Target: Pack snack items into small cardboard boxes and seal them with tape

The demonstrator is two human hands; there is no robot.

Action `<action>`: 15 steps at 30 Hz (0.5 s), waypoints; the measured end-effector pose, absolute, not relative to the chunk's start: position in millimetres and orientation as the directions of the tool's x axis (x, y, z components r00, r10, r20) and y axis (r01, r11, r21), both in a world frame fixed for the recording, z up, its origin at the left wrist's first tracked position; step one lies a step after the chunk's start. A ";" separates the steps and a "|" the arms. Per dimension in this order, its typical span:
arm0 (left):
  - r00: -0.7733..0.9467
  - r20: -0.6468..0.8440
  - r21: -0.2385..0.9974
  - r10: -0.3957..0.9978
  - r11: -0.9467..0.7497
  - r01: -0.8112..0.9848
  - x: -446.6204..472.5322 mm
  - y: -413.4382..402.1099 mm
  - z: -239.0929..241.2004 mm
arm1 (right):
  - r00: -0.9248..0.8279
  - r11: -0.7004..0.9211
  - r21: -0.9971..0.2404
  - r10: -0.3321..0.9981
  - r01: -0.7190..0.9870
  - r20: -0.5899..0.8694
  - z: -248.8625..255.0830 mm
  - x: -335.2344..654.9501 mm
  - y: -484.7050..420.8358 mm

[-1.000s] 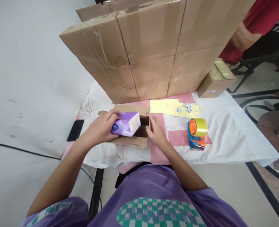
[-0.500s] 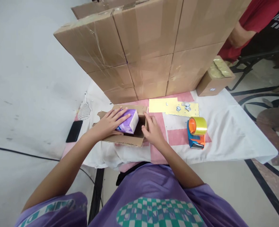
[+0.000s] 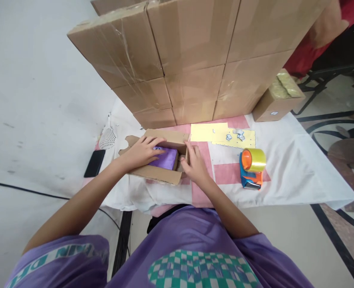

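One purple tissue pack [image 3: 167,158] lies inside an open cardboard box [image 3: 159,174], nearer the left edge of the tabletop [image 3: 300,176] than the right.
The left hand [image 3: 142,153] rests on the tissue pack with fingers loosely spread; the right hand [image 3: 196,165] narrowly grips the cardboard box's right end. A tape dispenser [image 3: 253,167] sits toward the right edge, a black smartphone [image 3: 94,163] at the left.

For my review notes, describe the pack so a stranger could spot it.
On the cloth, before the stacked boxes, sits an open box. The pack lies inside, partly under the left hand; its purple wrapping stands out against the brown cardboard around it.
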State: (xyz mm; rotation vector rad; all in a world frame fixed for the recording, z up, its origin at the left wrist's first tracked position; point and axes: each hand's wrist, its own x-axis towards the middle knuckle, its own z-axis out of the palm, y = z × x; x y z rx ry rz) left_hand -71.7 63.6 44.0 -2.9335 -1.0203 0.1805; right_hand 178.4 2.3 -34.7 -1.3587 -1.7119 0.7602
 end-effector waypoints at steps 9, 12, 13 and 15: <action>0.309 0.285 0.135 0.907 -0.357 0.924 -118.3 48.7 60.2 | -0.096 0.333 -0.855 0.942 0.398 0.322 -35.3 190.8 6.2; 0.061 0.257 0.398 0.965 -0.163 0.903 -147.0 22.7 43.6 | -0.086 0.341 -0.843 0.937 0.415 0.337 -30.0 207.4 10.2; 0.064 0.202 0.469 0.977 -0.153 0.870 -150.9 12.9 34.5 | -0.081 0.344 -0.838 0.936 0.424 0.344 -26.9 213.7 11.4; 0.097 0.121 0.633 0.988 -0.152 0.759 -149.8 -5.5 14.7 | -0.036 0.346 -0.839 0.930 0.420 0.366 -19.6 225.5 12.0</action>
